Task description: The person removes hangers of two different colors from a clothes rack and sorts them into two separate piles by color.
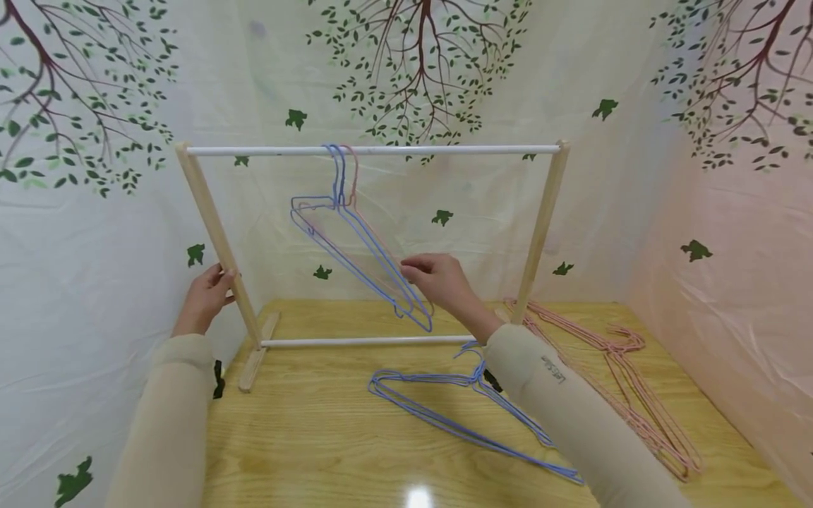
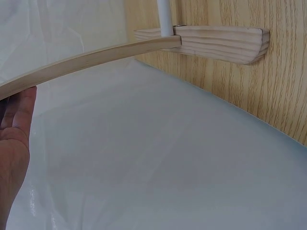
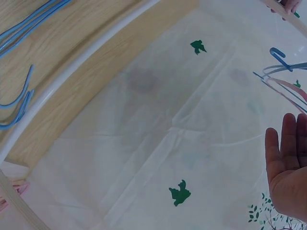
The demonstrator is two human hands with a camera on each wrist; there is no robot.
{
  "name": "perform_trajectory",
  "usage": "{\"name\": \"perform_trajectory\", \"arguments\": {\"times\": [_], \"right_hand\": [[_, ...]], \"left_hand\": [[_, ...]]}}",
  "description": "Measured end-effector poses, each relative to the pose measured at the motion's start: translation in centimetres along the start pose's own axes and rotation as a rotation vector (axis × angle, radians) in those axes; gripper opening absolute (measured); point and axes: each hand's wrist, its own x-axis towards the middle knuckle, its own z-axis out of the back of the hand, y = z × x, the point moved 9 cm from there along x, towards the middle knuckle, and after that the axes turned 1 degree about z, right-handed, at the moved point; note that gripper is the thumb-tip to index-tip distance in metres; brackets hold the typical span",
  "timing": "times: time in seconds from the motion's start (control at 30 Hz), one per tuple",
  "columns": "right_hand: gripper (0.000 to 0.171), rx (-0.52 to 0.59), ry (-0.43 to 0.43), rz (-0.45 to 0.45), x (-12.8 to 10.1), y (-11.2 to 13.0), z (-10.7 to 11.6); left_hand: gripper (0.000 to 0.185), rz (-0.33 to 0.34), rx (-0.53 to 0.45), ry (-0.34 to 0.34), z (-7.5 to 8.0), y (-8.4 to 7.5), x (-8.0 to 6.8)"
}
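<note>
A rack with wooden posts carries two blue wire hangers (image 1: 344, 173) and a pink wire hanger (image 1: 356, 169), hooked together left of the middle of its white top rail (image 1: 444, 150). My left hand (image 1: 206, 293) grips the left wooden post (image 1: 212, 219), thumb in front and fingers behind. In the left wrist view, that hand's fingers lie against the post (image 2: 72, 63). My right hand (image 1: 444, 279) is at the sloping right arm of the pink hanger. Its visible fingers (image 3: 289, 139) extend fairly straight in the right wrist view; thumb and any contact are hidden there.
Several blue hangers (image 1: 438, 422) lie on the wooden table (image 1: 286, 437) in front of the rack, partly under my right forearm. A pile of pink hangers (image 1: 625, 353) lies at the right. A white lower rail (image 1: 356, 342) joins the posts, and printed sheets (image 1: 394, 240) surround the table.
</note>
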Motion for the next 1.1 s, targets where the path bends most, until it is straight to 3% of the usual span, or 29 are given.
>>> {"name": "perform_trajectory", "arguments": {"times": [0.3,0.47,0.8,1.1], "right_hand": [[0.023,-0.026,0.012,-0.017,0.5,-0.1,-1.0],[0.027,-0.062,-0.022,0.005,0.5,0.2,-0.9],[0.025,-0.084,-0.237,0.117,0.0,1.0,1.2],[0.018,-0.09,-0.37,0.201,-0.9,1.4,3.7]], "left_hand": [[0.057,-0.023,-0.006,0.004,0.1,0.0,0.0],[0.057,-0.029,-0.01,0.001,0.1,0.0,0.1],[0.056,-0.013,-0.027,0.013,-0.1,-0.1,0.0],[0.061,0.008,-0.056,-0.005,0.1,0.3,-0.2]]}}
